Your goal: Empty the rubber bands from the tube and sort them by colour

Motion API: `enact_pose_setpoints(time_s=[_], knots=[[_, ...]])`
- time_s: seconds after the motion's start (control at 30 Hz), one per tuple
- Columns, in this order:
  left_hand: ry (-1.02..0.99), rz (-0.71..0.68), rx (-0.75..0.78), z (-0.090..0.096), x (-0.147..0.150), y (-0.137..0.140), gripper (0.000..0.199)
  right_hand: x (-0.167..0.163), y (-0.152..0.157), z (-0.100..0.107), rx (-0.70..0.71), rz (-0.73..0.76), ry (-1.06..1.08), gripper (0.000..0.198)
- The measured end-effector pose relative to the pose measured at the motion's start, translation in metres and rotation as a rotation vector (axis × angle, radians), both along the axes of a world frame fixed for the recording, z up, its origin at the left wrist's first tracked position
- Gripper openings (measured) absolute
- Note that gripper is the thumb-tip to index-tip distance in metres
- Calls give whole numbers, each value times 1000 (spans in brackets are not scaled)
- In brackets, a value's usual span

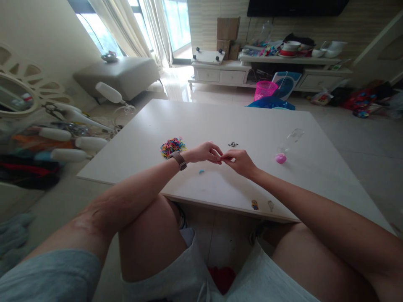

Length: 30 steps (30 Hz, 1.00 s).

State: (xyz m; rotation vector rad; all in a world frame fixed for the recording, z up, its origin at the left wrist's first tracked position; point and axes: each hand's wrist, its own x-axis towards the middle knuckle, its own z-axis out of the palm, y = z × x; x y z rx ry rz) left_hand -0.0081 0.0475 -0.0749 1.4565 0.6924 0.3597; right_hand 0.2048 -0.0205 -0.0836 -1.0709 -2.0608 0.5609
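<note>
Two hands at work over the white table (195,119), and they meet fingertip to fingertip! What's the left hand (208,152) doing?

— Fingers bent, tips right up against those of the right hand (240,162), whose thumb and forefinger are drawn in close. Whether either pinches something, I can't tell; any piece there is too small to make out.

— And what's around them?

— A heap of colourful little bands (171,147), towards the table's left edge, just past the wrist with the brown watch (179,160)! A small dark trinket (233,144) lies beyond the right hand, on the far-edge side.

— Nearer the person?

— One blue piece (201,171), between the left hand and the near edge. Close along that edge, a yellow-and-blue figure (255,204), with a small clear piece (270,205) just beside it!

— Over to the right?

— A pink ball-like thing (281,158) towards the right edge, and a clear container (297,133) beyond it, nearer the far right corner.
</note>
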Motion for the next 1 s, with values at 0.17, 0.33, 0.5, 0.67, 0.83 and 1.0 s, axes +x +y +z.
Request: enact_pose_setpoints(time_s=[0.17,0.33,0.5,0.67,0.83,1.0], knots=[[288,335,279,16,-36,26,20,18,14,-5,-43,-161,-28,12],[811,644,591,23,-86,50,16,43,28,-16,-132,-315,-115,9],[1045,573,575,6,-101,54,25,53,34,-24,-167,-343,-146,8],[1163,534,573,-7,-101,57,30,49,34,-25,-164,-348,-180,7],[1124,527,595,0,-104,57,24,49,32,-25,-163,-325,-214,7],[992,572,605,14,-109,52,17,50,33,-26,-151,-331,-212,7]])
